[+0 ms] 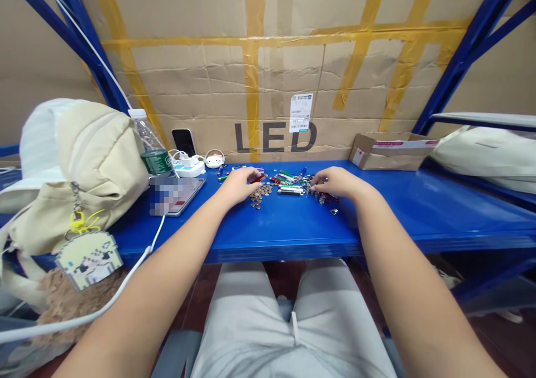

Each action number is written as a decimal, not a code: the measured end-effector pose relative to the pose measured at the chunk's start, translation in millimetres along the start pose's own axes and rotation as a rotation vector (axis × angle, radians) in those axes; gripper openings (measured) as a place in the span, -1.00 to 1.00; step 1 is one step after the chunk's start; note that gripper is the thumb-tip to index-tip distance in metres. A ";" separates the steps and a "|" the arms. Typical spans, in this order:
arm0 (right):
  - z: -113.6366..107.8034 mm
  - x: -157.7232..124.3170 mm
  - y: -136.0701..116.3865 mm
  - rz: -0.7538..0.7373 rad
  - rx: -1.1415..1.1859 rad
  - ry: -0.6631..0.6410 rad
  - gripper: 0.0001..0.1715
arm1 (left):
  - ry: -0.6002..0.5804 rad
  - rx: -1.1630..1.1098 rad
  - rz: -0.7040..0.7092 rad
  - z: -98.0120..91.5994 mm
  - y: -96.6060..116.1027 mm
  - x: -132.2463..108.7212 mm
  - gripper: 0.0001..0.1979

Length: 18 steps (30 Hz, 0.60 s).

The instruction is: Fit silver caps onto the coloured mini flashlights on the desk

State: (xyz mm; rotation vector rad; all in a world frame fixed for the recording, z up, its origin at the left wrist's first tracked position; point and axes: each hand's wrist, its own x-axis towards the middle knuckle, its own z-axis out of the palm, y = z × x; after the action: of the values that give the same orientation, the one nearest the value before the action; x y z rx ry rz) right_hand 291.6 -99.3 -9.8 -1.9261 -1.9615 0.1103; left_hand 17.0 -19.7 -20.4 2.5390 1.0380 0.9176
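My left hand (242,184) is over the left part of a pile on the blue table, with its thumb and fingers closed around a small red metal tube (260,177). Just beneath it lie several small round coin-like pieces (262,192), brownish and shiny. Between my hands is a heap of slim coloured metal tubes (290,189) in green, silver, red and blue. My right hand (331,181) has its fingertips pinched at the small silver clips (321,196); what they grip is too small to make out. One loose silver piece (334,211) lies nearer the front edge.
A phone (190,191) lies left on the blue table (285,227), near a bottle (153,149), a power strip (190,167) and a cream bag (96,154). A white cable (157,235) crosses by my left forearm. An open cardboard box (387,152) stands back right against taped cardboard.
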 end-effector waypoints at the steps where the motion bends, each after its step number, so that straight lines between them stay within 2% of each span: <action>1: 0.8 0.4 0.6 -0.018 -0.010 -0.007 -0.87 | -0.005 -0.005 0.003 0.1 1.1 -0.5 -0.83; 10: 12.9 8.7 1.0 -0.178 -0.066 0.009 -0.76 | -0.052 -0.015 0.033 1.0 3.5 -0.8 -0.80; 15: 16.0 11.1 5.2 -0.119 -0.060 -0.042 -0.72 | -0.079 -0.009 0.035 0.4 4.9 -1.6 -0.79; 18: 13.8 11.0 5.2 -0.122 -0.034 -0.011 -0.78 | -0.091 -0.005 0.045 0.1 5.6 -2.1 -0.78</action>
State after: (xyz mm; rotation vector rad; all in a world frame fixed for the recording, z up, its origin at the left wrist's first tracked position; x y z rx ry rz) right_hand 292.3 -85.4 -21.8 -1.8242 -2.0949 0.0546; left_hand 18.9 -25.2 -19.1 2.5833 0.9546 0.8064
